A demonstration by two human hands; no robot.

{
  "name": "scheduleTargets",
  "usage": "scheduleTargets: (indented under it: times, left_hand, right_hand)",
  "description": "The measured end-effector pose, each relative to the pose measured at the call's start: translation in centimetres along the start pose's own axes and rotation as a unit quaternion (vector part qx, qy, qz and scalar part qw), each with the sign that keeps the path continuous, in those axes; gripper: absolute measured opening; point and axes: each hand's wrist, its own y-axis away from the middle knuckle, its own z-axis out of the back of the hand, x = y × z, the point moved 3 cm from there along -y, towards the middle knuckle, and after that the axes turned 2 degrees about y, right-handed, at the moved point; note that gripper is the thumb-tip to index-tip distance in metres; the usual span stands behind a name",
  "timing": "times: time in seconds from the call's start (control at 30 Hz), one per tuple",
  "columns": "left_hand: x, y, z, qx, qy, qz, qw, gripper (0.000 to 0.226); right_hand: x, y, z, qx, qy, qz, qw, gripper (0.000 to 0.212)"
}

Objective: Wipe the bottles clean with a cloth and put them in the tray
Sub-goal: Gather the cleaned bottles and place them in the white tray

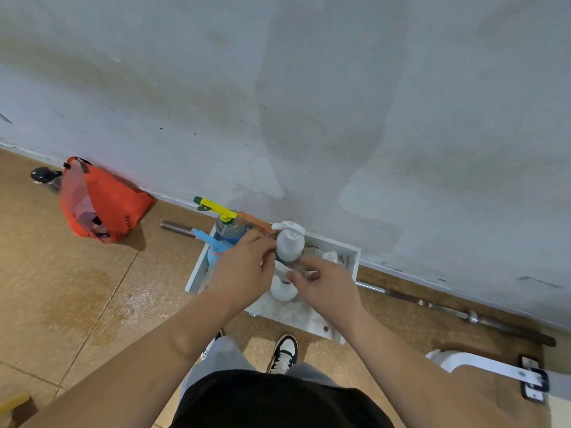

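Between the two grips, a white pump bottle point(289, 244) stands upright in the tray point(195, 268) on the floor point(92, 304). The left grip point(244, 270) curls against its side and the right grip point(327, 288) reaches its base; I cannot tell whether either is clamped on it. Beyond the left grip stand spray bottles point(227, 227), and just under both grips lies another white bottle point(282, 290). No cloth shows. The loading looks nearly done.
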Motion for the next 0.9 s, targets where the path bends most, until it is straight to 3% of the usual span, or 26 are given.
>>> scheduleTargets:
  times: [0.1, 0.17, 0.27, 0.4, 0.67, 0.77, 0.9]
  left_hand:
    - [-2.6, 0.2, -1.1, 0.021, 0.014, -0.040, 0.999, 0.016]
    - [-4.0, -0.6, -2.1, 0.042, -0.019, -0.065, 0.997, 0.021]
    - [-5.8, -2.9, -3.1, 0.089, -0.083, -0.061, 0.991, 0.023]
    - [-6.4, -4.5, -4.0, 0.142, -0.125, -0.035, 0.981, 0.023]
    - [-6.0, -6.0, -6.2, 0.218, -0.133, -0.028, 0.966, 0.018]
    - [-7.1, -7.3, -8.9, 0.295, -0.193, -0.033, 0.935, 0.018]
    - [-7.0, -8.7, -12.4, 0.392, -0.272, -0.030, 0.878, 0.045]
  right_hand:
    - [-2.3, -0.1, 4.1, -0.088, -0.022, -0.030, 0.995, 0.019]
    - [-4.3, -1.6, 5.6, -0.099, 0.004, -0.059, 0.993, 0.020]
    - [-5.8, -4.8, 5.2, -0.013, 0.034, -0.074, 0.997, 0.047]
    - [-6.8, -7.6, 2.4, 0.056, 0.071, -0.086, 0.992, 0.039]
    - [-9.6, -7.6, 6.7, -0.067, -0.056, -0.096, 0.992, 0.016]
    - [-9.4, -6.6, 9.0, -0.108, -0.105, -0.083, 0.985, 0.029]
    - [-8.6, -5.5, 11.6, -0.140, -0.124, -0.088, 0.978, 0.036]
